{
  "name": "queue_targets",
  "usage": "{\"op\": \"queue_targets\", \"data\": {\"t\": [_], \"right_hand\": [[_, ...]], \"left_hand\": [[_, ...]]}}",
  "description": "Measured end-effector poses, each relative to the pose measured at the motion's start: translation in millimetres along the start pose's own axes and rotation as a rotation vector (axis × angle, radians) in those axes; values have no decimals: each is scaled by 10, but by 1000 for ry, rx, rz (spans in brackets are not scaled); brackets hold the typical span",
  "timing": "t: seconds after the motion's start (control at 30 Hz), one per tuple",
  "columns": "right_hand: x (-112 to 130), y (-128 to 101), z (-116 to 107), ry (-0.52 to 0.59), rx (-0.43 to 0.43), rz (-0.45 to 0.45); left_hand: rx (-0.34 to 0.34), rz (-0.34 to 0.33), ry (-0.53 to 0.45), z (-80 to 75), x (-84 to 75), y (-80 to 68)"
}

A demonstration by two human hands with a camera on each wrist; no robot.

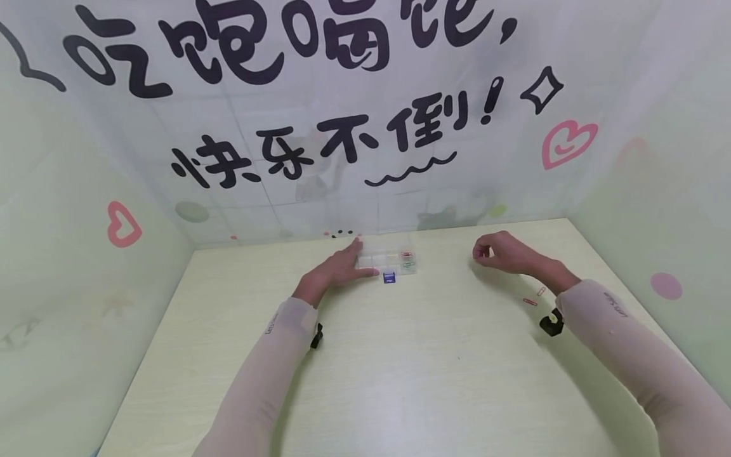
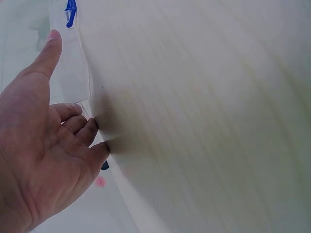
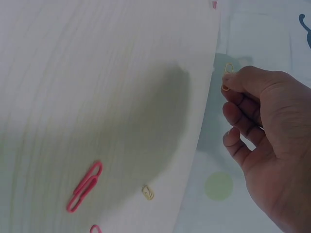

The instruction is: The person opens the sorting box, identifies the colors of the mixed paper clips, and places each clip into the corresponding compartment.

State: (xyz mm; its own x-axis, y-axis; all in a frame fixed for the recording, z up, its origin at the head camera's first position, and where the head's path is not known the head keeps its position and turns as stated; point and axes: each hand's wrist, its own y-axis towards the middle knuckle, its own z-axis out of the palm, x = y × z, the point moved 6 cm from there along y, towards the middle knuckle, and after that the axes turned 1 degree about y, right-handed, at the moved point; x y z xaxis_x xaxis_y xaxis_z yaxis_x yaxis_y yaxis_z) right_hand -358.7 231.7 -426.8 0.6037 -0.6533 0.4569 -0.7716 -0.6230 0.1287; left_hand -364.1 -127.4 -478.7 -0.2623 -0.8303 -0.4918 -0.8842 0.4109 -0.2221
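Your right hand [image 3: 265,141] pinches a small yellow wire paper clip [image 3: 227,76] between thumb and forefinger, the other fingers curled under, so the clip stands free above the pale wooden desk [image 1: 400,368] and you could carry it without dragging. In the head view this hand [image 1: 502,252] hovers right of centre, well apart from the clear plastic compartment box [image 1: 388,259] that lies at the far middle of the desk.

Your left hand [image 1: 342,268] lies flat against the left end of that box, fingers straight and thumb along its near edge, a wide, relaxed grip that seems meant only to keep the light box from sliding. From the left wrist, the thumb [image 2: 48,51] runs beside the clear wall [image 2: 73,73].

A few coloured clips show in the box's right compartments. Just near of it sits a small blue-and-white thing, too small to name. On the desk near your right forearm lie loose clips: a pink paper clip [image 3: 85,186] and another small yellow clip [image 3: 147,192].
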Motion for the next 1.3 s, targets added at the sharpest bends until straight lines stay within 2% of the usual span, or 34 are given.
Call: {"op": "queue_targets", "data": {"t": [0.33, 1.3], "right_hand": [[166, 167, 24, 29, -21, -55], [644, 812, 302, 61, -49, -101]], "left_hand": [[-7, -1, -6, -6, -15, -18], [-11, 7, 12, -3, -22, -30]]}}
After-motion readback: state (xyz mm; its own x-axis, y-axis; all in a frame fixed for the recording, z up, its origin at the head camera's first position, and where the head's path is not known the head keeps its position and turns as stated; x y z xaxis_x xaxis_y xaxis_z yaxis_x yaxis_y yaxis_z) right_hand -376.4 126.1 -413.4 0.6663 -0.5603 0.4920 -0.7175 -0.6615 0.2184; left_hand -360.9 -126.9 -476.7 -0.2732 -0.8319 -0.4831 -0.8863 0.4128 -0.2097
